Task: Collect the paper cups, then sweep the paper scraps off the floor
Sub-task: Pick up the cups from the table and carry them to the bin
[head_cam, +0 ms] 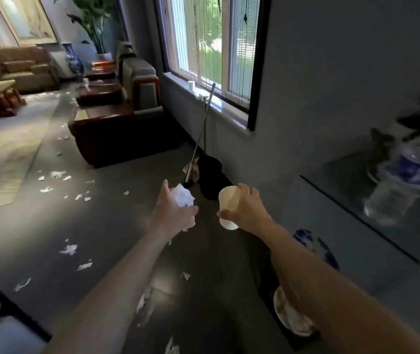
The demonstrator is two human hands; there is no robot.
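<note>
Cup (pixel 229 206) first: a pale paper one, tilted with its mouth up and away, sits mid-view in the right hand (pixel 248 209), thumb and fingers curled round its wall. At its 9 o'clock the left hand (pixel 172 214) closes round a crumpled white wad (pixel 184 198), perhaps a crushed cup or simply paper; blur leaves that unsettled. A second cup (pixel 191 85) stands on the windowsill (pixel 229 116) at 12 o'clock, well apart from both hands, so collecting looks only partly done. Sweeping appears not yet begun. Paper scraps (pixel 70 249) lie scattered over the dark floor (pixel 117 221) from 7 round to 10 o'clock, with more trailing toward the sofas (pixel 20 67). The broom (pixel 200 139) leans untouched against the sill at 12 o'clock, with a dark dustpan-like shape (pixel 210 167) at its foot. At 3 o'clock a water bottle (pixel 405 180) on a glass-topped table (pixel 344 190) carries a blue label, but its writing is too smeared to read; no other lettering shows.
</note>
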